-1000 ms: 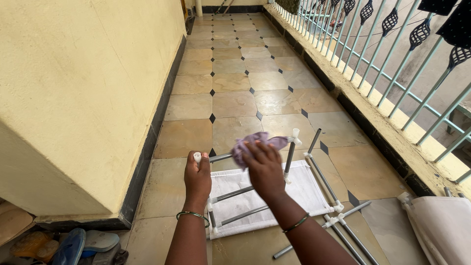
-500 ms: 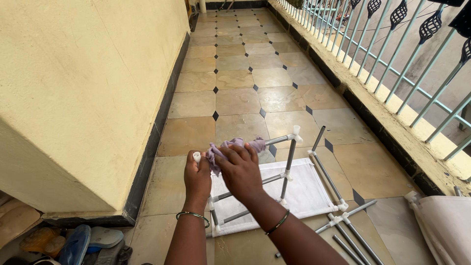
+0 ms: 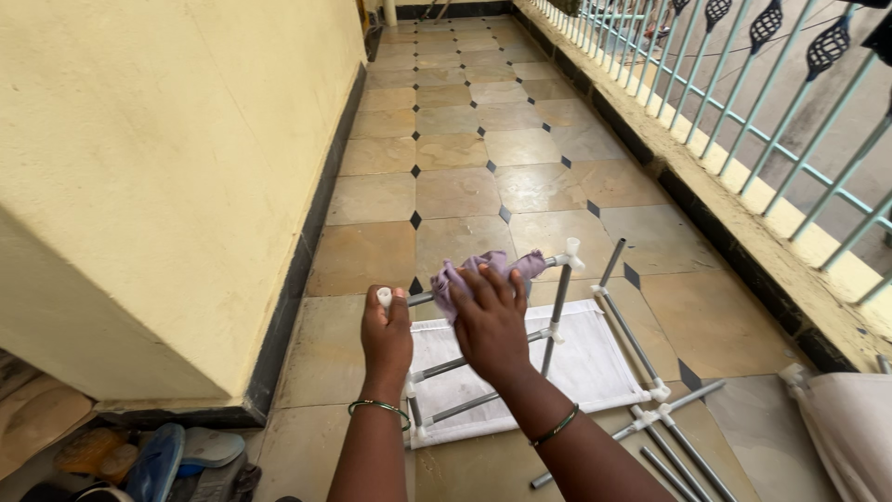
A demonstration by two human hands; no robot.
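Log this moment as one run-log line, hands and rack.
left hand: grips rack frame's end | right hand: presses purple cloth on top grey tube | white fabric shelf: on tiled floor

You stand on a long balcony floor of tan square tiles with small dark diamond insets. A yellow wall with a black skirting runs along your left; a pale green railing on a low ledge lines your right, in daylight.
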